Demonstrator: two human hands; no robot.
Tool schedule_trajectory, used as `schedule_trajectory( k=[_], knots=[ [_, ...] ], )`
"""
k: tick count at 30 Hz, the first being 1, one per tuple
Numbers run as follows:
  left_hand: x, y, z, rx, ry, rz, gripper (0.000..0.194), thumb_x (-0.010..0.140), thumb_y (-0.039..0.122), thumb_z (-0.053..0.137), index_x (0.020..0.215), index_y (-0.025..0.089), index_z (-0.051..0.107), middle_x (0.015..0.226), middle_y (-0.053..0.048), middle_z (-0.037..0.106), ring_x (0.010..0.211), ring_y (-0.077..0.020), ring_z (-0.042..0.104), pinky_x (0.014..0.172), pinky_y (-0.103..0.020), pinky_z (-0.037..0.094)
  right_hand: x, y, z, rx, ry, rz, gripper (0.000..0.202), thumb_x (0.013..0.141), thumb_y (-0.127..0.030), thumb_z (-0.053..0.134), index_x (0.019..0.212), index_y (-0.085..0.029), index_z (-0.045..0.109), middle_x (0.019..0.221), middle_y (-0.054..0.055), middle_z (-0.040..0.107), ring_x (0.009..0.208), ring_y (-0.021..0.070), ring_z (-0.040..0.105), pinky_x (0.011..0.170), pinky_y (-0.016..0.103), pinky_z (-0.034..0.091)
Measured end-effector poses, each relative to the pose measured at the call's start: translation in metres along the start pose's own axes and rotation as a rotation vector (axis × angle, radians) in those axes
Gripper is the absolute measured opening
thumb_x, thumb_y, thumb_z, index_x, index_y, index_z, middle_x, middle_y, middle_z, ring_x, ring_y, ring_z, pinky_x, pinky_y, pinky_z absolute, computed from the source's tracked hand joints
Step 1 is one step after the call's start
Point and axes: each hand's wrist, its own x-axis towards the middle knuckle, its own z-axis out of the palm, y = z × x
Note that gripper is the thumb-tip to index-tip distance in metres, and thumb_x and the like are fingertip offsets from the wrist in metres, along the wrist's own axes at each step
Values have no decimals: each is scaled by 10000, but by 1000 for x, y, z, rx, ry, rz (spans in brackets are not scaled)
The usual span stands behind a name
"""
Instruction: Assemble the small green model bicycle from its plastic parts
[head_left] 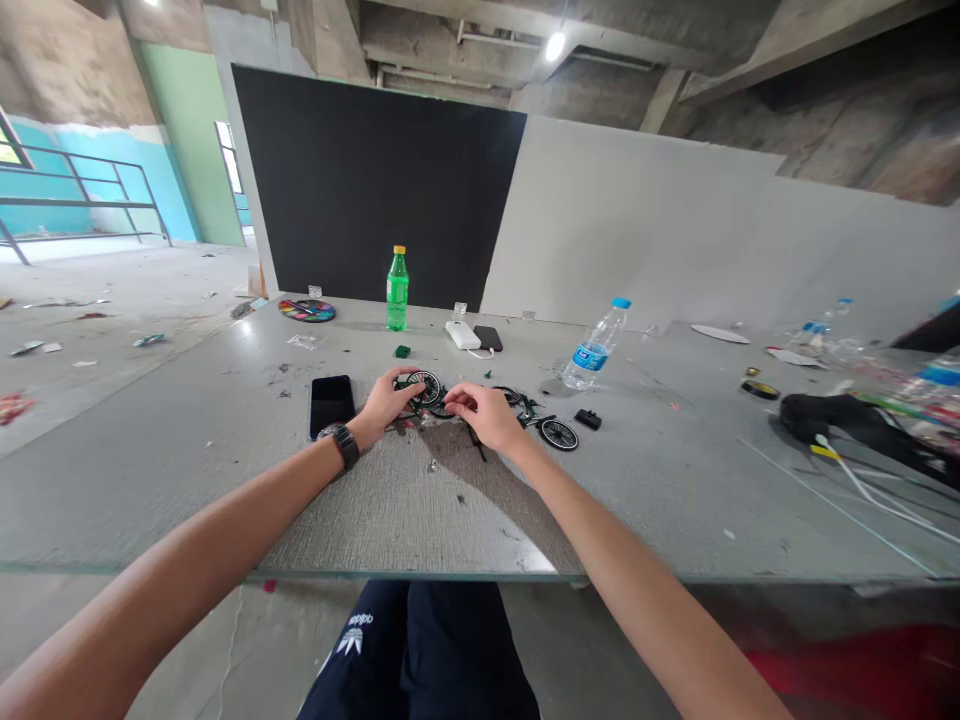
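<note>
My left hand point(388, 398), with a dark watch point(346, 446) on its wrist, is closed on a small model bicycle point(426, 388) with thin black wheels. Thumb and fingers grip it near the upper wheel. From the other side my right hand point(486, 412) comes close, its thumb and fingertips pinched together at the model's right edge. Whatever is between those fingertips is too small to tell. Just right of that hand, a second model bicycle point(531, 415) lies on the table, partly hidden by the hand. Thin black parts point(477, 443) lie below my right hand.
A phone point(331, 404) lies left of my left hand. Beyond are a green bottle point(397, 290), a small green block point(403, 352), a white power bank point(462, 335) and a water bottle point(596, 345). A black block point(588, 419) and tape roll point(760, 389) are rightward.
</note>
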Motion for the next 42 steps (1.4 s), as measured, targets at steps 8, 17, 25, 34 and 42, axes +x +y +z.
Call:
schedule_trajectory(
  k=[8,17,25,34,42],
  knots=[
    [3,-2,0,-63,18,-14,432,900,297,699,1303,220,567,964,-99,721,619,-173,706,422,-197,483,-2,0,1,10,-11,-28,127,885,-283,685,865,-196,776,770,34,761,670,173,673,679,297,513],
    [-3,7,1,-88,14,-43,410,914,256,676,1306,198,569,921,-100,728,598,-161,688,426,-193,466,-2,-2,1,-5,-24,-56,118,878,-177,674,904,-207,786,862,43,786,802,191,721,802,323,540],
    [-2,5,0,-123,-24,-44,409,902,255,687,1294,198,585,1025,-112,732,612,-148,685,437,-200,480,-2,-2,5,48,-65,-51,136,872,-160,672,924,-218,783,904,34,790,825,188,730,817,321,550],
    [-5,9,1,-151,-21,-82,392,912,250,671,1292,200,589,993,-99,742,580,-138,670,439,-215,489,-2,-1,5,49,-66,-37,91,848,-183,689,875,-208,772,859,32,778,793,184,721,780,302,542],
    [0,3,-1,-164,-47,-81,424,899,283,690,1303,206,585,990,-102,744,634,-157,699,467,-218,508,-3,-2,6,115,-52,-33,77,834,-231,697,858,-194,760,853,49,771,793,190,722,786,315,561]
  ],
)
